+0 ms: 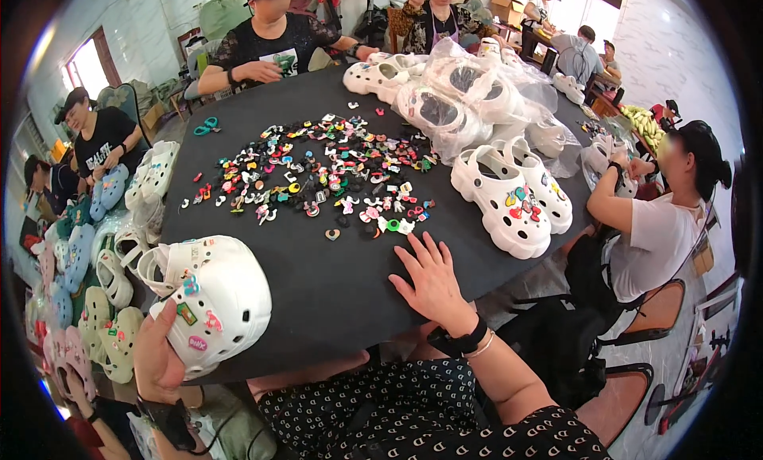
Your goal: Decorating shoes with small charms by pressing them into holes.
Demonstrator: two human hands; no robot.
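Observation:
My left hand [161, 350] grips a white clog [238, 297] at the table's left front corner, thumb on top and the other fingers mostly hidden beneath. Several colourful charms sit in its holes, among them a blue one, a green one and a pink oval. Palm down, my right hand [433, 287] rests on the black tabletop [318, 293] with its fingers spread, holding nothing. Just beyond those fingertips lies a wide scatter of small multicoloured shoe charms [326, 178]. To the right stands a pair of white clogs [505, 214], both bearing charms.
White clogs in clear plastic bags [477, 102] are heaped at the back right. Teal-handled scissors [207, 126] lie at the far left. Co-workers sit around the table, one close by on the right [656, 222]. More clogs [95, 325] in several colours crowd the left side.

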